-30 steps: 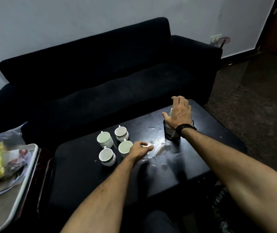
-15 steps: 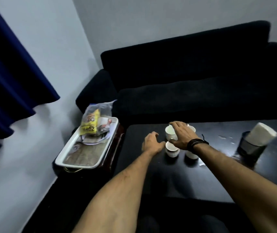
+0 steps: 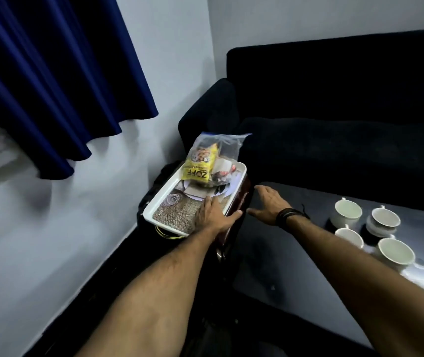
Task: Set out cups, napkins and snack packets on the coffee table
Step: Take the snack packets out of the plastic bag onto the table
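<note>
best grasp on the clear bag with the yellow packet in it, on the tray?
Probably pinch the gathered, blue-edged top of the clear plastic bag of snack packets, coming from above. The bag stands propped at the far end of the white rectangular tray, its loose neck sticking up free, while its lower body is bulky with the yellow packet. The left hand is nearest, open over the tray's near end.
</note>
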`<state>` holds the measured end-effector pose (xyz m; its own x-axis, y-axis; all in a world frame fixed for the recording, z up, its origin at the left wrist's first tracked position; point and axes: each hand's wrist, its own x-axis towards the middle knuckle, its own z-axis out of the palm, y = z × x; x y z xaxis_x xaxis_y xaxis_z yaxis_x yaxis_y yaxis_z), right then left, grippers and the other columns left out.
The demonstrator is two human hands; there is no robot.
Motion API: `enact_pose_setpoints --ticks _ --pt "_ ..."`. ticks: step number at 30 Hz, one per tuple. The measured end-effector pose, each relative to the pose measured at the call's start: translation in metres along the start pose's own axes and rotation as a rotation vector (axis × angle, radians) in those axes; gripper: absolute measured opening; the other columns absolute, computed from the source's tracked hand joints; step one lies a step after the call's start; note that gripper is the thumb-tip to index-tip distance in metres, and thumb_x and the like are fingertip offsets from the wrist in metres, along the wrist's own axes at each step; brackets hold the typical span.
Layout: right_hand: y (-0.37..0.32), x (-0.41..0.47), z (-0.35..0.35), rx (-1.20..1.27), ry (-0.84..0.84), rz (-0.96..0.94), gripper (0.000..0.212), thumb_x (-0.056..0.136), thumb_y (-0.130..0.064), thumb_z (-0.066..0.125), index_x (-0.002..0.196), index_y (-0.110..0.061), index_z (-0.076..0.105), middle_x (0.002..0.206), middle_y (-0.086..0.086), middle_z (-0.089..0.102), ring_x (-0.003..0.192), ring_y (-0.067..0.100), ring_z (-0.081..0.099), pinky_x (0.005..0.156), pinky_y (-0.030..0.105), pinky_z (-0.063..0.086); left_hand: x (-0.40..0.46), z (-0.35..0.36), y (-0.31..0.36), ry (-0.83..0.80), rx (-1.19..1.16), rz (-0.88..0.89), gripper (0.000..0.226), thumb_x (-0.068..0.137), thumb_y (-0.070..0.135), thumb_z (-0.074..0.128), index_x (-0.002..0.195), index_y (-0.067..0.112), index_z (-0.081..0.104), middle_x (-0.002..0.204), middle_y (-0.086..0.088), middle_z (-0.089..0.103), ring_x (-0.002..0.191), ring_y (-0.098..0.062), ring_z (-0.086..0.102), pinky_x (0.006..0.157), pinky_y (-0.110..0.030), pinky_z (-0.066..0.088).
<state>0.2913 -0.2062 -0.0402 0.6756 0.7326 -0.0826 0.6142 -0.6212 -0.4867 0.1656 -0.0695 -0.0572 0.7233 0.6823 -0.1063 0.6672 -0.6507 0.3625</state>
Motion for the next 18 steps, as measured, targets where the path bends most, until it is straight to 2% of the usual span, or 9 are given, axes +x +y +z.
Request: enact_pose_setpoints --ticks 2,5,8,11,15,18 --pt "-0.014 0.018 0.012 0.088 0.027 0.013 0.079 0.078 -0.044 0.073 0.141 -0.012 0.037 0.142 0.012 0.044 0.132 0.028 0.043 0.108 0.038 0.039 0.013 0.006 -0.013 -0.039 0.022 -0.024 0.102 0.078 0.083 0.033 0.157 0.021 0.013 0.166 -0.005 0.006 0.152 -0.026 0.010 0.122 -0.047 0.013" --pt "-0.030 0.048 0.025 0.197 0.054 0.028 0.076 0.077 -0.040 0.073 0.139 -0.010 0.040 0.137 0.014 0.048 0.125 0.029 0.049 0.102 0.037 0.043 0.035 0.015 -0.022 -0.078 0.036 -0.038 0.092 0.086 0.079 0.015 0.157 0.023 0.005 0.166 -0.006 -0.006 0.153 -0.024 -0.005 0.120 -0.052 -0.004" --pt "-0.041 0.077 0.030 0.285 0.101 0.054 0.075 0.080 -0.035 0.073 0.139 -0.005 0.040 0.140 0.016 0.048 0.127 0.032 0.049 0.100 0.034 0.043 0.046 0.027 -0.020 -0.153 0.044 -0.092 0.099 0.080 0.085 0.007 0.157 0.024 0.001 0.166 -0.004 -0.009 0.152 -0.024 -0.011 0.114 -0.062 -0.010" --pt "-0.048 0.107 0.033 0.409 0.134 0.130 0.068 0.079 -0.033 0.075 0.132 -0.007 0.043 0.129 0.012 0.057 0.118 0.030 0.056 0.088 0.031 0.046 0.048 0.045 -0.018 -0.097 0.040 -0.104 0.098 0.080 0.084 0.009 0.157 0.023 0.006 0.166 -0.004 -0.005 0.152 -0.023 -0.012 0.110 -0.067 -0.015" --pt "-0.053 0.139 0.027 0.638 0.118 0.260 0.079 0.082 -0.031 0.075 0.140 -0.006 0.028 0.129 0.010 0.053 0.111 0.023 0.055 0.079 0.025 0.042 0.050 0.056 -0.022 -0.020 0.034 -0.087 0.090 0.086 0.077 0.010 0.157 0.022 0.010 0.166 -0.005 -0.001 0.153 -0.024 -0.009 0.109 -0.068 -0.014" --pt "-0.057 0.159 0.025 0.783 0.073 0.347 0.083 0.084 -0.028 0.074 0.143 -0.004 0.022 0.139 0.013 0.049 0.121 0.026 0.054 0.068 0.013 0.045 0.053 0.058 -0.022 -0.004 0.026 -0.084 0.087 0.087 0.075 0.011 0.157 0.023 0.011 0.166 -0.005 -0.001 0.153 -0.022 -0.009 0.110 -0.068 -0.014"
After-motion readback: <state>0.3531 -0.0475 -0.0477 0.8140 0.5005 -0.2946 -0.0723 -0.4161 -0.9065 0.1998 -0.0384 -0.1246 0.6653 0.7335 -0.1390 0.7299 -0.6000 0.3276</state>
